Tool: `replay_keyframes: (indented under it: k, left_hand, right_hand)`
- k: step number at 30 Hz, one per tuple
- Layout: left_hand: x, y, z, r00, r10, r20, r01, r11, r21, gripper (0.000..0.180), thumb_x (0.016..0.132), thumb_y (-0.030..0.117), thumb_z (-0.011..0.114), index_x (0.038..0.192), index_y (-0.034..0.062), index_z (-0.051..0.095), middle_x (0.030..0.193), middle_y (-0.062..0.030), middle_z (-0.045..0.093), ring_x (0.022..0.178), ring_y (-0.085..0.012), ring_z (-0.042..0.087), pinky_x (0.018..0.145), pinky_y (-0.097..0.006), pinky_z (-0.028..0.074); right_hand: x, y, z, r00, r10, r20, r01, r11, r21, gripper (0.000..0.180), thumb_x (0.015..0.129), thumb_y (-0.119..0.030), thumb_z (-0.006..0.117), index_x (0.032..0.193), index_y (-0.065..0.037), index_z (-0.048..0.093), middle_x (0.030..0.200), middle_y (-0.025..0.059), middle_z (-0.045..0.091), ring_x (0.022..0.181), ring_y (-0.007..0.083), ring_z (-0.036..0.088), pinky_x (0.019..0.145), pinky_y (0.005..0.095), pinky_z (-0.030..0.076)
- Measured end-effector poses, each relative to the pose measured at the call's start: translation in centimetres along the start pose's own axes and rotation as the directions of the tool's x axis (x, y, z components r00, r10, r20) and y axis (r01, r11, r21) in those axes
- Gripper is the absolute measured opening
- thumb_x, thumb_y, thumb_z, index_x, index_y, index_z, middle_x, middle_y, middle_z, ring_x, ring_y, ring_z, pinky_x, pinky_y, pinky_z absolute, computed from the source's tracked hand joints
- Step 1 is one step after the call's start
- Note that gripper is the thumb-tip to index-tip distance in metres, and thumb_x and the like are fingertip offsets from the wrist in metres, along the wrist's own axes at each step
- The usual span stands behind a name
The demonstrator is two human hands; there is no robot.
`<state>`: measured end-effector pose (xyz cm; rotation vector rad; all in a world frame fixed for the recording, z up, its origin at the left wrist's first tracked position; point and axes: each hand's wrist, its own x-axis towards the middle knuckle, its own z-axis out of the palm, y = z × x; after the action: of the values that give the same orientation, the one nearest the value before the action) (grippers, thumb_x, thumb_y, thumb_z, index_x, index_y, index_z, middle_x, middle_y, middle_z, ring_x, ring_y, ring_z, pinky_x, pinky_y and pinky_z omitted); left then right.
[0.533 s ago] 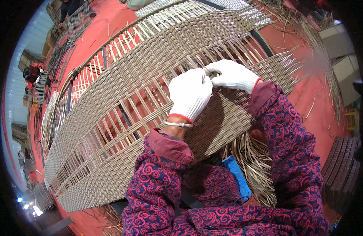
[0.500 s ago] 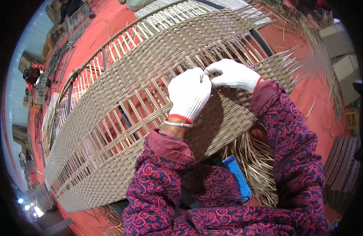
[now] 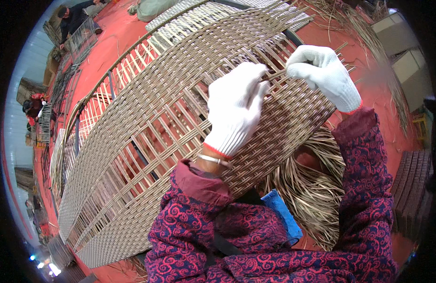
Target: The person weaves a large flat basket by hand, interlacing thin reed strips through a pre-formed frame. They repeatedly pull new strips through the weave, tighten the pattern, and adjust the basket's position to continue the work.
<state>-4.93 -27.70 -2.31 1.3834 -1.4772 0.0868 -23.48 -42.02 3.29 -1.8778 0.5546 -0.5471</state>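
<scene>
Just beneath right grip, narrow on a strand, and left grip, hold unclear: the woven panel.

Woven panel spanned the middle above the floor; left hand over its right half, right hand further right. Strip bundle lay near right, apparently stacked panels beyond it rightward. Far left, person behind rack.

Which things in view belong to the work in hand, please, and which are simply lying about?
In the work:
Brown woven panel, under the left hand
Strand at the right hand's fingertips
Loose bundle below, probably

Apparently lying about:
Dark stack, right
Pale boxes, upper right
</scene>
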Motion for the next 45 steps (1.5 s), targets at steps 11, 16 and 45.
replay_keyframes:
  k: [11,16,45]
  left_hand:
    - [-1.6,-1.8,-1.8,0.800,-0.580,0.155,0.563,0.814,0.139,0.021,0.094,0.024,0.068,0.088,0.0051,0.074,0.075,-0.0070,0.072,0.065,-0.0166,0.068,0.063,-0.033,0.052]
    - [-0.3,-2.4,0.5,0.889,-0.382,0.251,0.220,0.839,0.498,0.024,0.095,0.026,0.062,0.082,0.0073,0.069,0.079,-0.0134,0.071,0.071,-0.0317,0.070,0.066,-0.042,0.053]
    - [2.0,-1.9,2.6,0.659,-0.714,0.236,0.752,0.622,-0.217,0.025,0.097,0.026,0.071,0.090,0.0029,0.074,0.067,0.0003,0.065,0.060,-0.0084,0.057,0.057,-0.027,0.045]
  right_hand:
    - [5.4,5.1,8.1,0.957,0.287,0.052,-0.127,0.571,-0.811,0.050,0.087,-0.023,0.063,0.135,-0.008,0.062,0.121,0.0183,0.071,0.114,0.0373,0.066,0.098,0.0452,0.052]
    - [5.9,5.3,6.4,0.976,-0.023,0.216,0.140,0.829,-0.541,0.035,0.084,-0.023,0.065,0.115,-0.007,0.071,0.100,0.0168,0.075,0.093,0.0342,0.071,0.082,0.0450,0.056]
    - [4.3,6.9,2.1,0.992,0.095,-0.077,-0.121,0.854,-0.506,0.045,0.091,-0.026,0.067,0.131,-0.006,0.067,0.099,0.0108,0.073,0.082,0.0237,0.069,0.076,0.0364,0.057]
